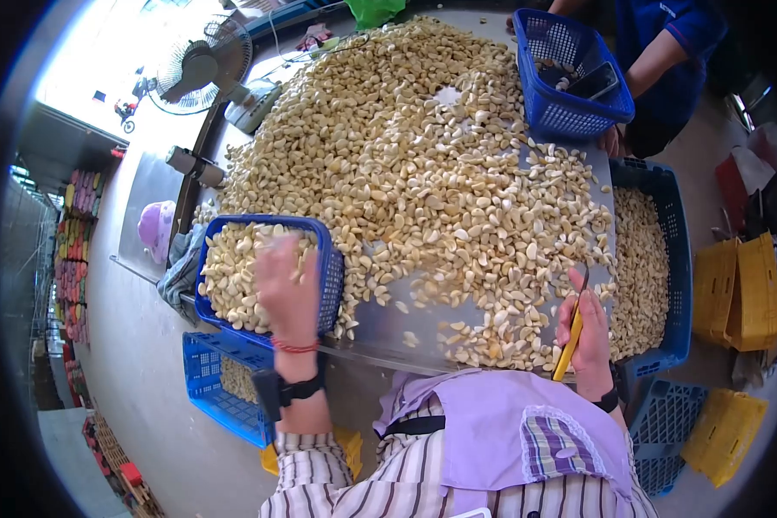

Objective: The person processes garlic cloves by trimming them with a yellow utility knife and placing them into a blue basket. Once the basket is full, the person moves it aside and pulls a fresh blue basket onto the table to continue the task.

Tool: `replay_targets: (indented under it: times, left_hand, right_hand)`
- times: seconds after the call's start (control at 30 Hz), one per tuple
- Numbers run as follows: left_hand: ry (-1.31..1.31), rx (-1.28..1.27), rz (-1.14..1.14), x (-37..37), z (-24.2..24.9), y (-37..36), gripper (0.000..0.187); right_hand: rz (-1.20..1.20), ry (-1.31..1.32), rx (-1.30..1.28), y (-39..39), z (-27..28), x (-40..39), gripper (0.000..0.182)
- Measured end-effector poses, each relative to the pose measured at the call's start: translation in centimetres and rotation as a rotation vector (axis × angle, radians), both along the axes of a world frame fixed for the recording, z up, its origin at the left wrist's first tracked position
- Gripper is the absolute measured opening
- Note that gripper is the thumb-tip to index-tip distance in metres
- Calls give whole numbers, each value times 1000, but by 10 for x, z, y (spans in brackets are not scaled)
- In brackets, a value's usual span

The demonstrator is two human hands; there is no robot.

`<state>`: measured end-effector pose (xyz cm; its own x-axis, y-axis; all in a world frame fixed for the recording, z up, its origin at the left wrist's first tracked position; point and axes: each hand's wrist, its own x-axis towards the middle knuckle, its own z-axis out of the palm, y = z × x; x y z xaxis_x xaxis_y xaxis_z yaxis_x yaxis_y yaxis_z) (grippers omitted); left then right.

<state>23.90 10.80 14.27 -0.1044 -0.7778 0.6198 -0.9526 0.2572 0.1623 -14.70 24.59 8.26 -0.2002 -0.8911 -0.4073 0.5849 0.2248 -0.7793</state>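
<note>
My left hand [287,285], smeared by motion, is over the right part of a blue basket [330,281] heaped with pale, curved nuts that look like cashews. Its fingers appear stretched out and apart, and I see nothing held in them. In my right hand [592,337] is a knife [569,350] with a yellow handle and a dark, narrow blade pointing up and away. That hand is at the table's near right edge, beside loose nuts [509,332]. A large heap of the same nuts [388,129] covers much of the metal table [380,319].
A fan [203,73] stands on the far left. Across the table, a person [665,60] is beside a blue basket [578,121] containing dark items. A large crate [678,259] of nuts is on the right; another blue crate [203,371] sits below the table's left edge.
</note>
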Motion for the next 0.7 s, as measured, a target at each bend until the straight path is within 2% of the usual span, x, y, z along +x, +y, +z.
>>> replay_targets:
  times: [0.07,0.13,0.17,0.23,0.4,0.47,0.5,0.53,0.6,0.63,0.67,0.7]
  left_hand:
    - [25,248,-61,-35,-31,-1,22]
    - [29,479,-17,-57,-74,-7,20]
    - [30,481,-16,-60,-97,-14,20]
    - [-95,646,96,-63,-138,-20,18]
    - [-4,605,106,-53,-158,-34,13]
    - [1042,1026,76,-59,-138,-38,11]
    - [1423,940,-27,-68,-129,-31,14]
    - [1422,937,-45,-78,-122,-37,14]
    - [1931,700,-260,-87,-120,-38,15]
    - [1782,779,-167,-67,-148,-51,19]
    - [1795,793,-154,-67,-163,-58,19]
    - [1123,733,-44,-71,-172,-69,25]
  right_hand:
    - [27,19,8,-6,1,-3,42]
    - [132,76,63,-9,4,-5,42]
    - [167,57,85,-10,7,-8,41]
    - [224,74,116,-11,7,-16,41]
    - [363,122,130,-21,-1,-30,41]
    - [345,126,140,-18,1,-29,40]
    - [344,142,143,-21,3,-28,40]
    - [333,149,132,-27,1,-27,40]
    - [255,113,204,-27,-6,-23,39]
    - [228,83,206,-28,-5,-20,38]
    - [228,91,226,-27,-4,-17,38]
    - [235,101,211,-28,-2,-14,39]
